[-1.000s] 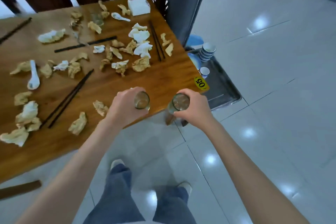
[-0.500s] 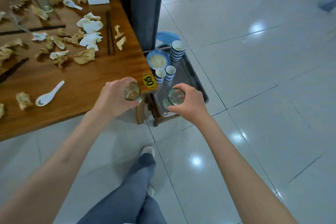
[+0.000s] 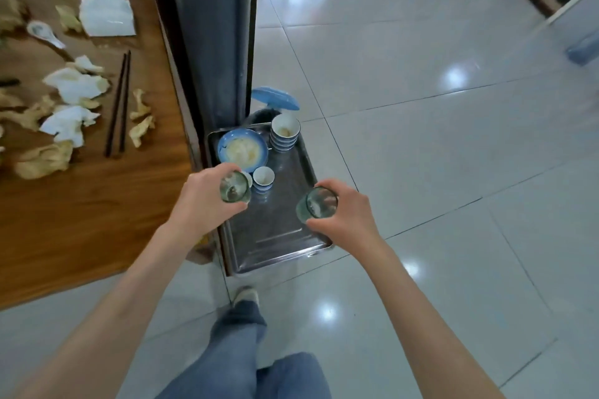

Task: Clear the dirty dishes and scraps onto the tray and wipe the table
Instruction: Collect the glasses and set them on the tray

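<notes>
1. Left hand (image 3: 207, 201) is wrapped around a drinking glass (image 3: 234, 187), gripped from the side with the open mouth facing up. It sits over the near-left part of the metal tray (image 3: 275, 236), right next to the worktop (image 3: 81, 220) corner.
2. Right hand (image 3: 343, 214) is clamped on a second glass (image 3: 319, 204) the same way, over the tray's right edge. Both glasses have some murky residue at the bottom. Can't tell if either one is touching the tray yet.
3. The tray is on the tiled floor (image 3: 421, 139), beside the worktop and up against a dark pillar (image 3: 214, 26).
4. Already in the tray: a blue plate (image 3: 241, 149) with pale leftovers at the far left, a stack of small bowls (image 3: 284, 134) at the far right, and a little white-and-blue cup (image 3: 263, 179) just in front of the plate, close to the left glass.
5. There's a blue lid-looking thing (image 3: 275, 99) on the floor just past the tray.
6. The worktop is a mess: crumpled napkins (image 3: 74, 84), yellowish food scraps (image 3: 43, 159), a pair of dark chopsticks (image 3: 118, 104) lying side by side, a ceramic spoon (image 3: 43, 32) and a white tissue pack (image 3: 105, 13) at the far end.
7. Person's jeans (image 3: 240, 356) and one shoe (image 3: 245, 296) show at the bottom, just short of the tray's near edge.
</notes>
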`<state>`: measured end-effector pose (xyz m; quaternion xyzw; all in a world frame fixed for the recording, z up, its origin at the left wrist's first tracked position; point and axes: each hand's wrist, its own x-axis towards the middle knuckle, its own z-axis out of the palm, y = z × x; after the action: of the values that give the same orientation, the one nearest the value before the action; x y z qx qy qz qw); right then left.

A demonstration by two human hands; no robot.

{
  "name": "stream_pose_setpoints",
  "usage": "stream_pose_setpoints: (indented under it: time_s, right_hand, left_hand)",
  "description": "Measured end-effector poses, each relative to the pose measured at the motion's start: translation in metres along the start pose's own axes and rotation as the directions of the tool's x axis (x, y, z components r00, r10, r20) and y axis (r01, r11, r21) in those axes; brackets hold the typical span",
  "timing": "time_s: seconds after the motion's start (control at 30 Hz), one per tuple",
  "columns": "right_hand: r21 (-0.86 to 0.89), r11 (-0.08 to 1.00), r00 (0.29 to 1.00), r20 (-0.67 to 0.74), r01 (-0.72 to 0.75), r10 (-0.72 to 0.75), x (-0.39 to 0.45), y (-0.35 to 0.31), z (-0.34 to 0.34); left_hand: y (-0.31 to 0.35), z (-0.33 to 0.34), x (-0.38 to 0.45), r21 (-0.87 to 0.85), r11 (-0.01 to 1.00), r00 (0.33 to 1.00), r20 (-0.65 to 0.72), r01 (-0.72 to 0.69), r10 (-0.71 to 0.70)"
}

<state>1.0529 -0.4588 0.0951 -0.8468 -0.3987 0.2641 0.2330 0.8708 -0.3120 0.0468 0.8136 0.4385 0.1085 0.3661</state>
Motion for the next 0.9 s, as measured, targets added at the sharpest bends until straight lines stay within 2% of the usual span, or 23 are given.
stream_pose_setpoints:
  time_s: [0.2,0.43,0.6,0.73,0.9]
  right_hand:
    - [0.001,1.0,0.999,0.051,0.015,-0.015,0.072,0.026,-0.019]
    - [-0.014,0.998,0.986,0.161,0.056,-0.053,0.166,0.062,-0.014]
    - [-0.03,0.995,0.955,0.282,0.1,-0.088,0.236,0.092,-0.001]
    - [-0.029,0.987,0.939,0.314,0.158,-0.141,0.281,0.119,0.017]
    - [-0.032,0.984,0.921,0.357,0.175,-0.153,0.316,0.153,0.051]
  left_hand:
    - [0.016,0.028,0.063,-0.014,0.998,0.998,-0.012,0.067,-0.068]
    - [0.018,0.077,0.126,-0.002,0.983,0.978,-0.099,0.185,-0.184]
    - [0.024,0.125,0.166,-0.097,0.943,0.929,-0.167,0.317,-0.33]
    - [0.022,0.163,0.202,-0.135,0.903,0.875,-0.224,0.408,-0.429]
    - [0.004,0.205,0.232,-0.107,0.866,0.83,-0.25,0.489,-0.499]
